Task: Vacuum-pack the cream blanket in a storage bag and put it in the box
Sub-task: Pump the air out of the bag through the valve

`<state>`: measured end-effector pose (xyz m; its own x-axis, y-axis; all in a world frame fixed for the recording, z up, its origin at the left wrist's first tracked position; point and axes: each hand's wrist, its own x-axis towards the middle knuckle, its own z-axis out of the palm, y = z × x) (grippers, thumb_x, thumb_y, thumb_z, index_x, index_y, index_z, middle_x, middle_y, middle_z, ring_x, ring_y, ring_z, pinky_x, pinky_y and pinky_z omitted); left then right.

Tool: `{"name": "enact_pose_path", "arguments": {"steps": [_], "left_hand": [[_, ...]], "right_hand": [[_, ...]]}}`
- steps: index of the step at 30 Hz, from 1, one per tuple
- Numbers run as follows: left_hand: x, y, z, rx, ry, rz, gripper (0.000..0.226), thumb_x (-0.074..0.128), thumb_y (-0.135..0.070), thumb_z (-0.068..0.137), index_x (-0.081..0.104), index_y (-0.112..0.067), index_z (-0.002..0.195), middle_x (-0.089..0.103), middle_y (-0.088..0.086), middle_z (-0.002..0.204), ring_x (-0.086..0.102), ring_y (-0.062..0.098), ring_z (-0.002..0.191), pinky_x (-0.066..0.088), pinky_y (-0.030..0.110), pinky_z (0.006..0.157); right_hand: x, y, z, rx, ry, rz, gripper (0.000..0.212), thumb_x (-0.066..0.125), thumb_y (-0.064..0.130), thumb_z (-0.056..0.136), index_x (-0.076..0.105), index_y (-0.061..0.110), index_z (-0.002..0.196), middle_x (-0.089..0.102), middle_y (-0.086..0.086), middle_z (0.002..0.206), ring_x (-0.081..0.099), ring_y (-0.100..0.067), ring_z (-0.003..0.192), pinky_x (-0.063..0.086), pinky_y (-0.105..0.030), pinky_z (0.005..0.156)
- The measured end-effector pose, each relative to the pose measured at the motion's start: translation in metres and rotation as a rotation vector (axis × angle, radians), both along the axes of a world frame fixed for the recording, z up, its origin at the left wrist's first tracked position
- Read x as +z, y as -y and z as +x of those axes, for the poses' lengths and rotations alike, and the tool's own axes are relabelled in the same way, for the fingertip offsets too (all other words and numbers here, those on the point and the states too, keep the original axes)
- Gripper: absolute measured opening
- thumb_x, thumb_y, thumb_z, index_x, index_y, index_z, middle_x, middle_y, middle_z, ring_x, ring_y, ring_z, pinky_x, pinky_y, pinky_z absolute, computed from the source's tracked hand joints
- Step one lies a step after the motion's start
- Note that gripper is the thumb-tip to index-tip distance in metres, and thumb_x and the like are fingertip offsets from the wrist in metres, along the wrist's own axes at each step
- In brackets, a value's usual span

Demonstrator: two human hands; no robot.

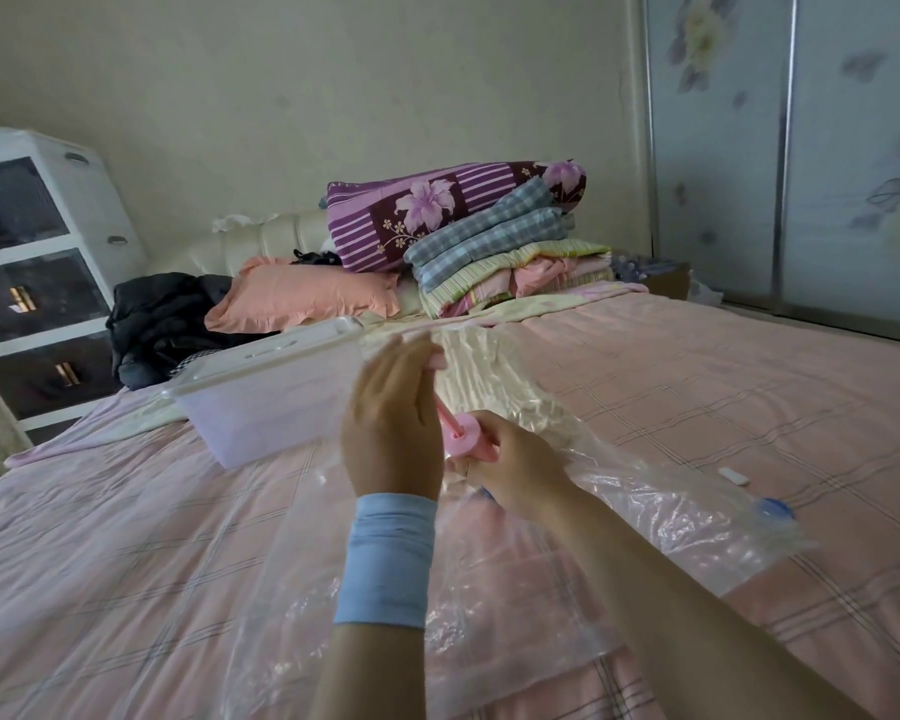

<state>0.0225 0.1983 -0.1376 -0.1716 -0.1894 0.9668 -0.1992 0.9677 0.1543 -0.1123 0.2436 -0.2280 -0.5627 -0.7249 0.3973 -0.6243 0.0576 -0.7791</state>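
Cream blanket (484,374) bagged; I'm pumping air out: left hand (391,413) grips pump handle (439,362), right hand (510,459) grips barrel (466,440); next, push down.

Clear storage bag (645,506) holding the cream blanket (484,376) lies beside the lidded box (266,407).

So the storage bag (619,517) lies flat across the middle of the bed (749,387), with the blanket (489,371) inside its far end. The box (261,402) sits on the bed just left of it. The left hand (391,428) and right hand (510,459) hold the pump (461,433) over the bag. Folded bedding (489,252) is stacked at the far end, pillow (292,293) to its left, drawer unit (37,252) off the bed's left side, wardrobe (801,148) on the right.
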Motion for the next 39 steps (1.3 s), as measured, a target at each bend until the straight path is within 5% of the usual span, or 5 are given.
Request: {"name": "enact_pose_path", "arguments": {"steps": [5,15,23,33,39], "left_hand": [[-0.029,0.012,0.001,-0.014,0.451,0.38,0.015,0.057,-0.026,0.093,0.07,-0.025,0.087,0.07,-0.007,0.085,0.061,0.016,0.076,0.037,0.017,0.059],[0.043,-0.012,0.018,0.037,-0.15,-0.05,0.015,0.059,-0.014,0.097,0.074,-0.013,0.099,0.073,-0.005,0.106,0.065,0.013,0.104,0.04,0.009,0.089],[-0.033,0.004,0.001,-0.021,0.458,0.384,0.014,0.057,-0.023,0.095,0.071,-0.022,0.093,0.069,-0.004,0.09,0.06,0.016,0.08,0.04,0.028,0.064],[0.044,-0.015,0.016,-0.036,-0.086,-0.087,0.016,0.057,-0.014,0.097,0.073,-0.011,0.098,0.073,-0.003,0.104,0.064,0.012,0.11,0.048,0.021,0.089],[-0.012,0.003,-0.006,-0.072,0.166,0.096,0.012,0.061,-0.011,0.094,0.072,-0.016,0.092,0.073,-0.004,0.102,0.065,0.018,0.11,0.048,0.025,0.085]], "right_hand": [[-0.002,0.001,0.006,0.001,-0.043,-0.018,0.034,0.071,0.046,0.078,0.06,0.041,0.11,0.065,0.021,0.086,0.059,-0.001,0.081,0.041,-0.024,0.073],[0.002,-0.006,0.0,0.03,0.031,-0.018,0.04,0.076,0.057,0.079,0.061,0.044,0.113,0.069,0.019,0.093,0.063,-0.003,0.082,0.05,-0.026,0.075],[0.0,-0.002,0.01,0.006,-0.017,-0.004,0.026,0.068,0.046,0.077,0.056,0.045,0.1,0.067,0.018,0.086,0.061,-0.002,0.081,0.041,-0.025,0.073],[0.003,-0.011,0.001,0.028,0.041,-0.019,0.037,0.077,0.054,0.08,0.061,0.044,0.112,0.07,0.018,0.093,0.065,-0.004,0.083,0.05,-0.025,0.074],[0.001,-0.008,0.005,-0.024,0.015,-0.019,0.031,0.072,0.051,0.079,0.059,0.044,0.106,0.068,0.019,0.082,0.065,-0.009,0.077,0.052,-0.03,0.075]]}}
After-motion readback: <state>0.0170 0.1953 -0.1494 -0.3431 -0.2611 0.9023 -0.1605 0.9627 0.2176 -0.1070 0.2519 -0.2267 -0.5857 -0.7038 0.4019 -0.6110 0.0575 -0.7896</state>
